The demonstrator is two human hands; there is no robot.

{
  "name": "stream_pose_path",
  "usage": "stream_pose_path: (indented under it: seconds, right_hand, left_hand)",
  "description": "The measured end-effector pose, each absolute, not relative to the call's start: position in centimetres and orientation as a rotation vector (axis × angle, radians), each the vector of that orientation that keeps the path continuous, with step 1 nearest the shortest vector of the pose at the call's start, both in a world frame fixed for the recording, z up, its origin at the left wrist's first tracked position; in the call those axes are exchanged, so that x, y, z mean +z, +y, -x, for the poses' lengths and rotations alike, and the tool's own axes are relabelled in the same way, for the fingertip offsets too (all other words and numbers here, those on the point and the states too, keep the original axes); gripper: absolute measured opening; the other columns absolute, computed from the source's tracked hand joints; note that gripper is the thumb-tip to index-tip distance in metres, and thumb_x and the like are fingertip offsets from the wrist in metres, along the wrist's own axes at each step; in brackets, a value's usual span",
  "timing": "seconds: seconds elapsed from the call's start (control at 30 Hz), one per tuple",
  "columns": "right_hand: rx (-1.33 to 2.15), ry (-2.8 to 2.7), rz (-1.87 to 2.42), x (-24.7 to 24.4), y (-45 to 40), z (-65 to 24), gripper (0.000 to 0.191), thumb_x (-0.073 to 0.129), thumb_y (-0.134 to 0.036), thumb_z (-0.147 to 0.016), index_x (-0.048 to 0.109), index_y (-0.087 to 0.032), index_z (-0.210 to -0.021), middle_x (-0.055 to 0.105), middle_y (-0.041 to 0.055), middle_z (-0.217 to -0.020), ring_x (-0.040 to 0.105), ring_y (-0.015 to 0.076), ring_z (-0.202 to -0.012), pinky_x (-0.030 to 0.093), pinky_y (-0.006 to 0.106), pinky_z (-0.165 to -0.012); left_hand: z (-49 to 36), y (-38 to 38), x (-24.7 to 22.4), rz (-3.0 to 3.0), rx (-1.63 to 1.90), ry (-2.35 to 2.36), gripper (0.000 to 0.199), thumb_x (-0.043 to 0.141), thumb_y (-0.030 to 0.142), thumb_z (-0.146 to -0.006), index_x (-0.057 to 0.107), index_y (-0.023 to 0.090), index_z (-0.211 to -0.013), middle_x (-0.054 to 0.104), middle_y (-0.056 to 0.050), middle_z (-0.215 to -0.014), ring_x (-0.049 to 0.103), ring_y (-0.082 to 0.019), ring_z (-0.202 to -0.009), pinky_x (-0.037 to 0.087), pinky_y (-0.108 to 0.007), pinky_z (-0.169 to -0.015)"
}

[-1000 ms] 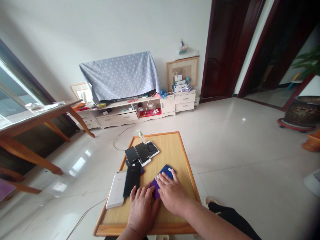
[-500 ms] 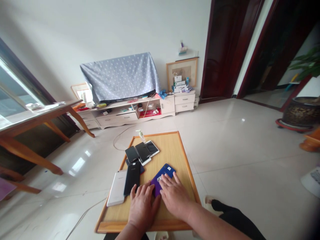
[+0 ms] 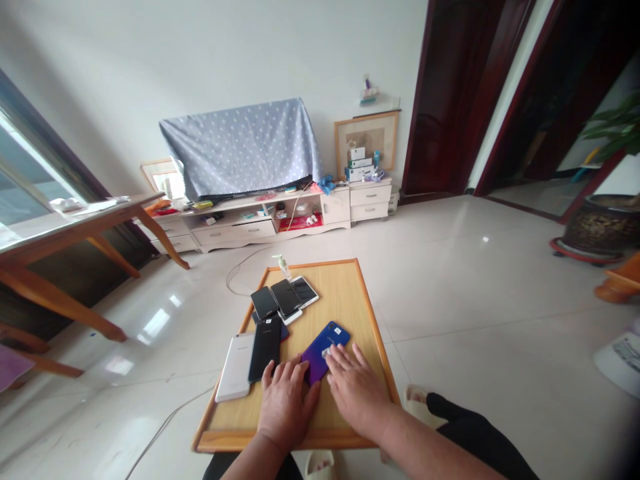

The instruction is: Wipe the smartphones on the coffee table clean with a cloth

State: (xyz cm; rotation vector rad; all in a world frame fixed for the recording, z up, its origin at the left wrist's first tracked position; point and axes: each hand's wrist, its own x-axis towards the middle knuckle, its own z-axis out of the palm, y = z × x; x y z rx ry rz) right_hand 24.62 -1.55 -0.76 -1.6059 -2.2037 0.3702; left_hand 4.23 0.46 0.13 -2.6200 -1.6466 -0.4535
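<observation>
A blue-to-purple smartphone (image 3: 318, 360) lies back-up and slanted on the small wooden table (image 3: 345, 287). My left hand (image 3: 286, 403) grips its lower end, fingers along the left edge and thumb at the bottom. My right hand (image 3: 357, 387) lies over the phone's right side, fingers stretched out and nearly flat, fingertips on the back. A small whitish piece (image 3: 327, 351) shows at those fingertips; its kind is unclear. Left of my left hand are a black smartphone (image 3: 265, 350) and a white smartphone (image 3: 235, 367), both back-up.
Several more phones (image 3: 285, 297) overlap at the table's far left, near a clear pump bottle (image 3: 283, 267). A cable (image 3: 170, 420) runs over the floor on the left. Beyond stands a low white cabinet (image 3: 235, 233); a potted plant (image 3: 593, 223) is at the far right.
My right fingertips and the whitish piece have shifted slightly right across the phone's back. My left hand stays at its lower end. The whole view has tilted a little.
</observation>
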Motion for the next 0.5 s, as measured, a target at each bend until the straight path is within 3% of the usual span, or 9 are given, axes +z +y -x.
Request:
stream_pose_path:
  seconds: [0.13, 0.37, 0.5]
  right_hand:
    - [0.312, -2.085, 1.83, -0.7, 0.7, -26.6, 0.052, 0.028, -0.031, -0.104, 0.045, -0.012, -0.15, 0.042, 0.0139, -0.157, 0.034, 0.0285, -0.147, 0.013, 0.055, -0.125]
    - [0.346, -2.278, 1.499, -0.8, -1.4, -23.3, 0.052, 0.03, -0.038, -0.106, 0.045, -0.018, -0.151, 0.043, 0.0094, -0.157, 0.034, 0.0256, -0.148, 0.015, 0.049, -0.126]
    - [0.329, -2.206, 1.626, -0.8, 0.6, -24.2, 0.05, 0.03, -0.035, -0.105, 0.047, -0.018, -0.149, 0.046, 0.0101, -0.154, 0.037, 0.0264, -0.146, 0.016, 0.053, -0.125]
  left_hand:
    - [-4.1, 0.5, 0.2, 2.619, -0.458, -1.646, 0.031, 0.054, 0.044, -0.095, 0.061, 0.03, -0.121, 0.065, -0.006, -0.133, 0.058, -0.028, -0.122, 0.027, -0.058, -0.115]
    - [-3.8, 0.6, 0.2, 2.639, -0.474, -1.615, 0.034, 0.059, 0.042, -0.091, 0.06, 0.031, -0.123, 0.066, -0.004, -0.13, 0.059, -0.028, -0.121, 0.031, -0.058, -0.113]
    - [-3.7, 0.4, 0.4, 2.62, -0.503, -1.63, 0.031, 0.058, 0.041, -0.092, 0.062, 0.03, -0.121, 0.067, -0.005, -0.129, 0.059, -0.028, -0.12, 0.032, -0.059, -0.112]
